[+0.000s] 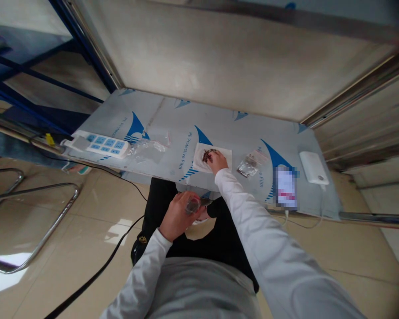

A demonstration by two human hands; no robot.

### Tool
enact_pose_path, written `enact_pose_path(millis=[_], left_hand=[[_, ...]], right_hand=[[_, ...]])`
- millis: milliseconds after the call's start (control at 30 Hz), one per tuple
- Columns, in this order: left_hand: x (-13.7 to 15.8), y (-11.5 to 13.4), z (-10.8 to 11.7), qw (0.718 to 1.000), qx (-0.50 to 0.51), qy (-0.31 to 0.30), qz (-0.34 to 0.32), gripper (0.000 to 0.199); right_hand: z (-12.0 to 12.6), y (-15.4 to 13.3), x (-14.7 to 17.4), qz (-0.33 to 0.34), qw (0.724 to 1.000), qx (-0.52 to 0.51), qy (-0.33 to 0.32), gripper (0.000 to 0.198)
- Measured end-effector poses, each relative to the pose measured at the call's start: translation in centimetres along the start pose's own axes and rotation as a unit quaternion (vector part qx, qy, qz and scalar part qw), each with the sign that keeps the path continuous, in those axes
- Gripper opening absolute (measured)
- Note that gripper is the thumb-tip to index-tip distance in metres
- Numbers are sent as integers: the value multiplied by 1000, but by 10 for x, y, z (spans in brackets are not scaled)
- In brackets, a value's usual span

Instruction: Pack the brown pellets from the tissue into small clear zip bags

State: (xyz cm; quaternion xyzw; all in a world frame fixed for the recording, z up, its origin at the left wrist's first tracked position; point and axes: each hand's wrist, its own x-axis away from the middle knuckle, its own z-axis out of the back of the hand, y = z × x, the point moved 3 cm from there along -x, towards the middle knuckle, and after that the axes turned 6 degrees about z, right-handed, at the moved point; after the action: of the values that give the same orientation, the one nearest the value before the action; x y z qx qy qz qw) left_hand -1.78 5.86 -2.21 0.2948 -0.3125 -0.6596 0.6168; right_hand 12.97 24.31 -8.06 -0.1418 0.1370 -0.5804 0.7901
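Observation:
My right hand [217, 161] reaches onto a white square sheet [225, 155] on the table, its fingers closed in a small pile of dark brown pieces [206, 156]. What sits between those fingertips is too small to make out. Over my lap, just off the table's near edge, my left hand [178, 215] is wrapped around a clear plastic bag [193, 204] whose mouth looks rounded and reddish at the rim. To the right of the sheet lies another small clear bag [250, 165] with dark contents and a pinkish top edge.
The film-covered metal table [173, 119] carries a power strip [108, 145] and crumpled clear plastic bags [149, 148] on the left. A phone [286, 188] and a white power bank [313, 167], both cabled, lie on the right. A black cable [116, 248] crosses the floor beside a metal chair frame [49, 239].

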Motion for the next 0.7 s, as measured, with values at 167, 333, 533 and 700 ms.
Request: enact_pose_path(millis=[167, 333, 533, 700], left_hand=[[-3, -7, 1, 1000, -13, 11, -2, 21], [-16, -9, 1, 1000, 9, 24, 1, 19], [-56, -11, 1, 994, 54, 91, 6, 22], [-84, 3, -8, 989, 91, 116, -20, 27]], right_hand=[[1, -6, 2, -9, 999, 37, -9, 24], [4, -6, 0, -23, 999, 45, 2, 21], [40, -20, 21, -25, 998, -32, 57, 23], [89, -55, 66, 54, 973, -217, 61, 19]])
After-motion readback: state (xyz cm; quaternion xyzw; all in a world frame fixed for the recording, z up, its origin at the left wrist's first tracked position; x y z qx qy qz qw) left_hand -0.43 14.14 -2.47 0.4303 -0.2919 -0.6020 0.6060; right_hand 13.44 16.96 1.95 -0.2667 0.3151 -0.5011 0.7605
